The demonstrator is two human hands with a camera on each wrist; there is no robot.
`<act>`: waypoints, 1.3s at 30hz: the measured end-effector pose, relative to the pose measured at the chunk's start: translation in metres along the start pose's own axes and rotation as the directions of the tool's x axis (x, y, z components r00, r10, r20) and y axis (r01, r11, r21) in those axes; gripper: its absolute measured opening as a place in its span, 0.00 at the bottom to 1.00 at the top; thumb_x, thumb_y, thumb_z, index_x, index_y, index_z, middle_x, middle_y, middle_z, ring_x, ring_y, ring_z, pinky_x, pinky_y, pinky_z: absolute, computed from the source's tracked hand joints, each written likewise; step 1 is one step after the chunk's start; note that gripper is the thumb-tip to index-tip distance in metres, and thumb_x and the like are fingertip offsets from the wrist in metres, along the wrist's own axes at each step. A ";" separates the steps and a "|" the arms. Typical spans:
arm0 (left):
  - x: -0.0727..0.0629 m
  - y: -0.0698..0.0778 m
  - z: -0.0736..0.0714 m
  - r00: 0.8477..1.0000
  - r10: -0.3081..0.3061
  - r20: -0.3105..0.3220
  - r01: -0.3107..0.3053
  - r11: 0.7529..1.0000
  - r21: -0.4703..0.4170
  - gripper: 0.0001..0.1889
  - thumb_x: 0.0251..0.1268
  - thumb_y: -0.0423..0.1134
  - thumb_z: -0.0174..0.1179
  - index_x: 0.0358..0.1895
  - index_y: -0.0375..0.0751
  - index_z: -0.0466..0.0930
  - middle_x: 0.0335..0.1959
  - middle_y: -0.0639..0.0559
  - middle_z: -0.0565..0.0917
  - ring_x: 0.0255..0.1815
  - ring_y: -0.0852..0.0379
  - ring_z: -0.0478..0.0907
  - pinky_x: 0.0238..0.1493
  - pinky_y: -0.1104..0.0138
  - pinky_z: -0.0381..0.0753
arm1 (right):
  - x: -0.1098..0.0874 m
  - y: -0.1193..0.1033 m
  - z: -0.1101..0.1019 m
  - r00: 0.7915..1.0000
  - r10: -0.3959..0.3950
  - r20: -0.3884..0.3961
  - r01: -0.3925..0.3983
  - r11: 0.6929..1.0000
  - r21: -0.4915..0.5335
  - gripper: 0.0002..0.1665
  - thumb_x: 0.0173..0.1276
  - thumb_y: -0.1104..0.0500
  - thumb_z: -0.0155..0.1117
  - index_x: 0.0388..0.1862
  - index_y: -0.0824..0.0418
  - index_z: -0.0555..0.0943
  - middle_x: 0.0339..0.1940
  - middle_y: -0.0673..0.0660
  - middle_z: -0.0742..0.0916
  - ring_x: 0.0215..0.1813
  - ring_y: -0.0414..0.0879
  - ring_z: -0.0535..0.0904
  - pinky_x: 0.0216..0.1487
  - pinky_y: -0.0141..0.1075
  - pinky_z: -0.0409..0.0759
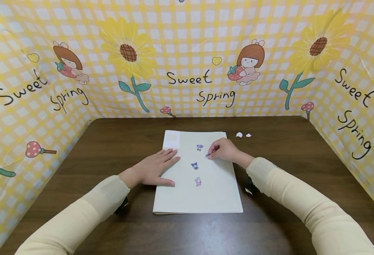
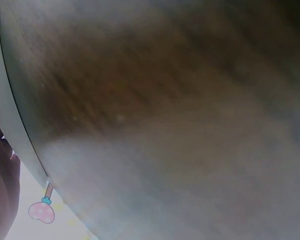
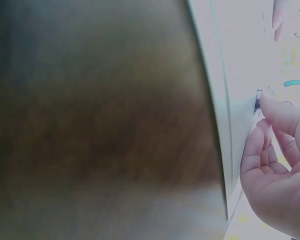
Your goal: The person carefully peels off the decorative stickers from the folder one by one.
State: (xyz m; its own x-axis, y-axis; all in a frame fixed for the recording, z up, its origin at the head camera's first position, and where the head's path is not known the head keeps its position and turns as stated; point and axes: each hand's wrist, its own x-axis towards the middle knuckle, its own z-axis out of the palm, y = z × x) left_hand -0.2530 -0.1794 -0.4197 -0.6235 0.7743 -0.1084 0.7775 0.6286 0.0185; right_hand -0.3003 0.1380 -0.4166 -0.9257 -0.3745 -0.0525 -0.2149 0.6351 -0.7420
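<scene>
Item: white paper pad (image 1: 199, 202), centre of the frame, on a dark wood-grain worktop (image 1: 126, 132).
Item: cartoon stickers (image 1: 194, 165), three, in a loose column down the pad's middle; purple-toned upper and central, pink lowest.
Item: fourth sticker (image 1: 207, 156), right of centre, partly hidden, pinched between thumb and finger of the right hand (image 1: 223, 148) at the pad's surface.
Item: left hand (image 1: 153, 168), left of centre, grasping nothing, fingers spread flat upon the pad's left side, just below a white slip (image 1: 171, 139).
Item: white scraps (image 1: 239, 135), I count two, beyond the pad's upper right corner.
Backdrop: yellow gingham cloth (image 1: 187, 42), lettered "Sweet Spring".
</scene>
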 end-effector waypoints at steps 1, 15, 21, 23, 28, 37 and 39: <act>0.000 0.000 0.000 1.000 -0.002 0.002 0.002 1.000 0.002 0.52 0.59 0.79 0.38 0.78 0.45 0.49 0.79 0.43 0.46 0.78 0.47 0.40 0.74 0.54 0.44 | 0.000 0.000 -0.001 1.000 0.003 0.002 -0.003 1.000 0.006 0.06 0.56 0.61 0.77 0.27 0.60 0.86 0.24 0.51 0.84 0.31 0.45 0.73 0.35 0.34 0.72; 0.000 0.000 0.001 1.000 -0.017 0.015 0.017 1.000 0.008 0.53 0.58 0.80 0.36 0.79 0.46 0.47 0.79 0.45 0.45 0.78 0.49 0.38 0.74 0.56 0.41 | 0.000 0.004 -0.009 1.000 0.018 0.018 -0.020 0.994 0.109 0.05 0.62 0.63 0.72 0.34 0.64 0.86 0.25 0.53 0.82 0.28 0.44 0.72 0.29 0.33 0.73; 0.000 0.000 0.001 1.000 -0.012 0.009 0.012 1.000 0.009 0.53 0.58 0.80 0.36 0.79 0.45 0.47 0.79 0.44 0.45 0.78 0.49 0.38 0.74 0.56 0.41 | 0.000 0.007 -0.011 0.999 0.050 0.020 -0.053 0.984 0.170 0.04 0.61 0.64 0.72 0.34 0.65 0.86 0.26 0.54 0.86 0.28 0.45 0.80 0.30 0.34 0.79; 0.000 0.000 0.001 1.000 -0.008 0.006 0.008 1.000 0.006 0.53 0.59 0.80 0.36 0.78 0.45 0.48 0.79 0.44 0.46 0.78 0.49 0.39 0.74 0.56 0.42 | 0.001 0.009 -0.011 0.998 0.061 0.031 -0.066 0.975 0.211 0.05 0.61 0.65 0.71 0.35 0.66 0.86 0.26 0.56 0.87 0.29 0.46 0.83 0.31 0.34 0.81; 0.000 0.000 0.000 1.000 -0.002 -0.001 0.002 1.000 -0.002 0.53 0.59 0.79 0.38 0.78 0.44 0.49 0.78 0.43 0.47 0.78 0.48 0.40 0.74 0.54 0.43 | -0.001 0.013 -0.013 0.999 0.041 0.036 -0.049 0.967 0.250 0.07 0.62 0.64 0.71 0.36 0.68 0.85 0.28 0.57 0.87 0.31 0.45 0.83 0.32 0.34 0.79; 0.000 -0.001 0.002 1.000 0.004 -0.013 -0.004 1.000 0.000 0.52 0.60 0.78 0.39 0.78 0.44 0.50 0.78 0.43 0.47 0.78 0.47 0.41 0.74 0.54 0.44 | -0.003 0.016 -0.015 0.996 0.069 0.056 -0.080 0.972 0.220 0.07 0.63 0.62 0.71 0.38 0.65 0.87 0.33 0.55 0.89 0.36 0.45 0.81 0.36 0.34 0.79; 0.000 -0.001 0.002 1.000 0.003 -0.014 -0.003 1.000 -0.002 0.52 0.59 0.78 0.39 0.78 0.44 0.50 0.78 0.43 0.47 0.78 0.46 0.41 0.73 0.53 0.44 | -0.004 0.016 -0.016 0.995 0.078 0.059 -0.089 0.973 0.211 0.08 0.62 0.62 0.72 0.39 0.64 0.88 0.34 0.54 0.89 0.36 0.45 0.80 0.36 0.34 0.78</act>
State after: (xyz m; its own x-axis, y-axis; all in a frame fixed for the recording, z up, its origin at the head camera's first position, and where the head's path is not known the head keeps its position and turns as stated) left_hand -0.2533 -0.1802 -0.4218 -0.6224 0.7770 -0.0942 0.7791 0.6266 0.0208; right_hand -0.3054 0.1605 -0.4177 -0.9196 -0.3632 -0.1497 -0.0612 0.5089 -0.8586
